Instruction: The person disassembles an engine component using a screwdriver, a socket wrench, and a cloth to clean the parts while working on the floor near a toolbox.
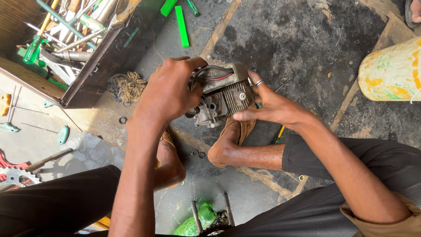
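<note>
A small grey metal engine part [223, 98] with cooling fins, bolts and red and black wires is held up in front of me over the floor. My left hand [169, 90] wraps around its left side and top. My right hand [269, 103], with a ring on one finger, grips its right side with the thumb under the finned face. Below the part are my bare feet in brown sandals [228, 142].
A dark metal toolbox [101, 61] full of screwdrivers and wrenches stands at upper left. Green tools [181, 25] lie beside it. A paint-stained bucket [390, 70] stands at right. A sprocket [15, 175] lies at lower left; washers [198, 153] and a green cloth [197, 219] are near my feet.
</note>
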